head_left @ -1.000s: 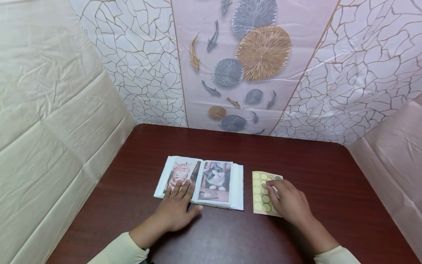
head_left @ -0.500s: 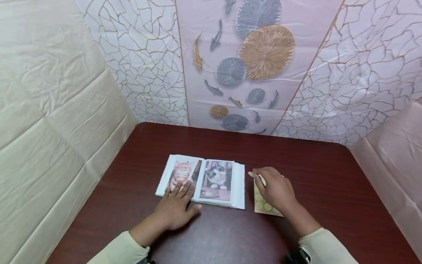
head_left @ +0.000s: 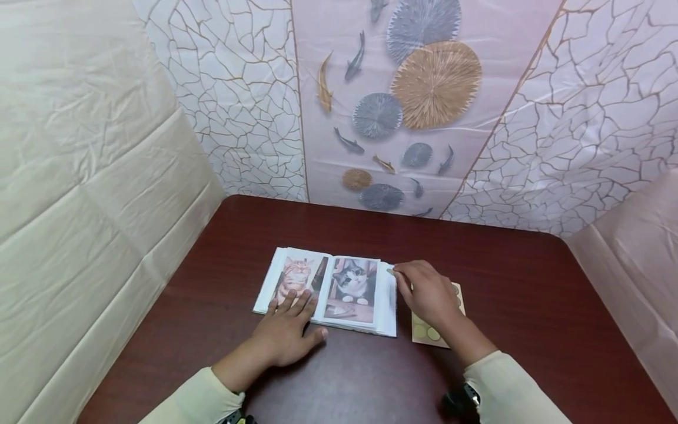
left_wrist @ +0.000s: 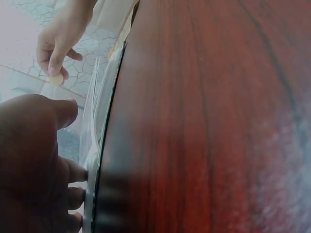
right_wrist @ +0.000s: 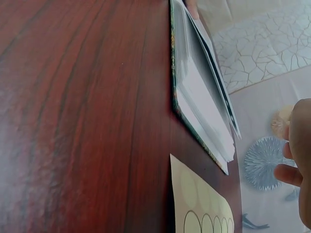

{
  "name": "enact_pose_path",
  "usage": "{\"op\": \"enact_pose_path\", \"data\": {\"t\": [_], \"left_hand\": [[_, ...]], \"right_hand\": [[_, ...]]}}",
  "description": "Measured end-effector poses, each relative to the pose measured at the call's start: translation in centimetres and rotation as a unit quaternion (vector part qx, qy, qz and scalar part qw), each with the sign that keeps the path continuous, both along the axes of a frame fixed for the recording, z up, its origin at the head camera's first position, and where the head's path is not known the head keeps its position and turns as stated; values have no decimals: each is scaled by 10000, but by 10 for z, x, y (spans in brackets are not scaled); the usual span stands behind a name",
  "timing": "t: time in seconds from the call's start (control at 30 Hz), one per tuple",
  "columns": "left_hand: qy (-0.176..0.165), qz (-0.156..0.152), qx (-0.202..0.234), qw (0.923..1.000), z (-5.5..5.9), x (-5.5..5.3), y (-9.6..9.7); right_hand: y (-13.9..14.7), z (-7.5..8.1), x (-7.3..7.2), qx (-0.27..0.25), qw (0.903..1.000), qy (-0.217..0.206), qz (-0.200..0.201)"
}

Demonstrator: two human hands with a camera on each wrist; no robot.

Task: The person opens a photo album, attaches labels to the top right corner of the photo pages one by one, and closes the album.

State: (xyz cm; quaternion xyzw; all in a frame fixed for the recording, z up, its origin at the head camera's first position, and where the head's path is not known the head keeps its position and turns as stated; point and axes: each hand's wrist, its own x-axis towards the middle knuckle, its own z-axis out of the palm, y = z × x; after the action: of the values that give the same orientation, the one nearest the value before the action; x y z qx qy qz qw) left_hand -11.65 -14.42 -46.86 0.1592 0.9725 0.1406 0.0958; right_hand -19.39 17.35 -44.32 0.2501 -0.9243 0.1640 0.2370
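An open photo album (head_left: pixel 354 288) lies on the table, showing an orange cat photo on its left page and a black-and-white cat photo on its right page. My left hand (head_left: pixel 283 335) rests with spread fingers on the left page's lower part. My right hand (head_left: pixel 431 294) is raised at the album's right edge, pinching a small round pale-yellow sticker (left_wrist: pixel 56 79) between thumb and fingertip. Partly under that hand in the head view lies a sheet of round yellow stickers (head_left: pixel 424 335); the right wrist view shows its near corner (right_wrist: pixel 187 179) beside the album.
The dark red wooden table (head_left: pixel 349 377) spreads around the album and sheet. Patterned cloth (head_left: pixel 254 106) hangs behind the table, with plain cream cloth (head_left: pixel 106 153) on the left and pinkish cloth (head_left: pixel 635 235) on the right.
My right hand has lifted off the sticker sheet with a round sticker and moved left to the album's right edge. My left hand stays on the left page.
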Motion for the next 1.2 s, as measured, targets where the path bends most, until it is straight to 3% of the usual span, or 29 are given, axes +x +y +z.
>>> {"op": "enact_pose_path", "data": {"t": [0.43,0.8,1.2], "left_hand": [[46,-15,-85,10000,-4,0,1],[5,2,-41,10000,1,1,1],[-57,26,-104,9999,-6,-2,-2]], "right_hand": [[-17,-3,-12,67,9996,240,98],[-28,-5,-18,142,9985,490,196],[-39,-3,-25,120,9987,451,202]]}}
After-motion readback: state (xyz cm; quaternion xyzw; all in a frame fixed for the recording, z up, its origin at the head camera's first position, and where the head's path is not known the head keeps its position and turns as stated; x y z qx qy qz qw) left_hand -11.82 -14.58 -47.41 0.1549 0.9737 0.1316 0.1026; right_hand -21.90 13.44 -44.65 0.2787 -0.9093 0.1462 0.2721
